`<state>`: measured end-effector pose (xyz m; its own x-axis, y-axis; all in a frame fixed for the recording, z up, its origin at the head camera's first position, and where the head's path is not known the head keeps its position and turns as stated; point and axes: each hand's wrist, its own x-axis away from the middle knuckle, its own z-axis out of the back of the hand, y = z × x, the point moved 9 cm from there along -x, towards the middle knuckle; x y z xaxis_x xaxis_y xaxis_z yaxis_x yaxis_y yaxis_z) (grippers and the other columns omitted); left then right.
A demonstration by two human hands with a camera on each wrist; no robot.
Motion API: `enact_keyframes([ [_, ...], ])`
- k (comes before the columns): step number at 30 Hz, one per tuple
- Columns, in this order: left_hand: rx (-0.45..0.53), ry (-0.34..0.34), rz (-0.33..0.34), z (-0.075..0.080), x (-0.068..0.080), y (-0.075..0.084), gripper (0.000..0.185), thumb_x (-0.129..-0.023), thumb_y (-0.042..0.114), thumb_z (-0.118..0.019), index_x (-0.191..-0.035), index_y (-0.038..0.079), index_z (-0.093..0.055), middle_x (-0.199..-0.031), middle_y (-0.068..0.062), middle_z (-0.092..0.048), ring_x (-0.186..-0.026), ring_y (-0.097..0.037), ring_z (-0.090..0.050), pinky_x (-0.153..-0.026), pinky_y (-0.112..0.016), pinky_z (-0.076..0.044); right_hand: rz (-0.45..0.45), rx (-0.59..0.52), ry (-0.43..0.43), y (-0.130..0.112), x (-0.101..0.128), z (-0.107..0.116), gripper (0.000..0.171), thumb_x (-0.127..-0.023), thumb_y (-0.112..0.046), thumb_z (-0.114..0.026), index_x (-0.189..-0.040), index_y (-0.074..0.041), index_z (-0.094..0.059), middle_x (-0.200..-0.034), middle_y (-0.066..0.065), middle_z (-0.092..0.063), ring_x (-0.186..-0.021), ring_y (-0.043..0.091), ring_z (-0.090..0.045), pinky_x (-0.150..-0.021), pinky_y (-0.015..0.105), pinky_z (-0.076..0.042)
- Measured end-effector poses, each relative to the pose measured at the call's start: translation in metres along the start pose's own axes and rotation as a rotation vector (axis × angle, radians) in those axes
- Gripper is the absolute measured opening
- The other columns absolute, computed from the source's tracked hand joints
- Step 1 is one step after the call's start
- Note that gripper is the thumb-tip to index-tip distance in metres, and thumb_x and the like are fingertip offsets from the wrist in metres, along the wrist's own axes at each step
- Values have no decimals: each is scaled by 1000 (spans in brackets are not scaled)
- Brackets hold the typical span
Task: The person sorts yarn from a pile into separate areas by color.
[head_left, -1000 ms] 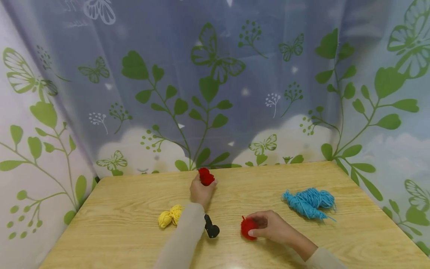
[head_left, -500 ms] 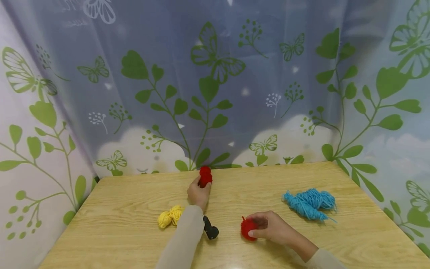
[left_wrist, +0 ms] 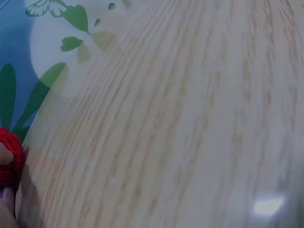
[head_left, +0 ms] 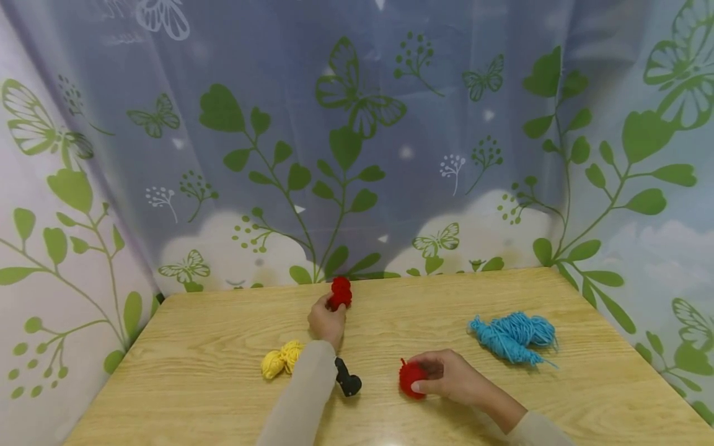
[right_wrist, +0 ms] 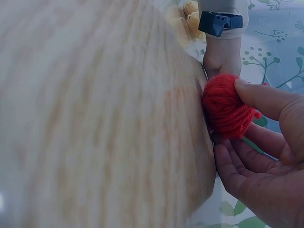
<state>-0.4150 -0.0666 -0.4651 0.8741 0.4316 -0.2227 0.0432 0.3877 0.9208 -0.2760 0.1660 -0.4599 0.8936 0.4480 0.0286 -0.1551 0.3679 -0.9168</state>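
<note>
At the table's back edge, my left hand grips a red yarn bundle that looks like stacked lobes. Only a sliver of that red yarn and some fingertips enter the left wrist view, at its left edge. Closer to me and further right, my right hand holds a round red yarn ball on the tabletop. The right wrist view gives the ball between the thumb and the fingers below it; a short yarn end sticks out.
Left of my left forearm lies a yellow yarn bundle, partly covered by the sleeve. A blue yarn skein with loose ends lies on the right of the wooden table. A patterned curtain hangs behind. A black camera sits at my left wrist.
My left hand has shifted slightly left, and the red yarn bundle in it has turned more upright at the back edge. The right hand and its yarn ball stay put.
</note>
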Motion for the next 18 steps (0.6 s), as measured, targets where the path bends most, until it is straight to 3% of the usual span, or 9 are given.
enact_keyframes([
  [9, 57, -45, -3, 4, -1, 4, 29, -80, 0, -73, -109, 0, -72, -103, -18, -71, -95, -31, -68, -82, -42, -56, -6, 12, 2, 1, 0, 0, 45, -87, -18, -72, -123, 6, -59, -113, 14, -66, -102, 27, -63, -84, 33, -55],
  [18, 162, -199, -55, 1, 5, 31, 28, -80, -3, -71, -108, -3, -70, -103, -21, -70, -96, -31, -68, -83, -38, -57, 9, 26, 9, -3, 1, 1, 47, -87, -19, -73, -123, 7, -59, -112, 16, -66, -100, 26, -64, -83, 31, -55],
])
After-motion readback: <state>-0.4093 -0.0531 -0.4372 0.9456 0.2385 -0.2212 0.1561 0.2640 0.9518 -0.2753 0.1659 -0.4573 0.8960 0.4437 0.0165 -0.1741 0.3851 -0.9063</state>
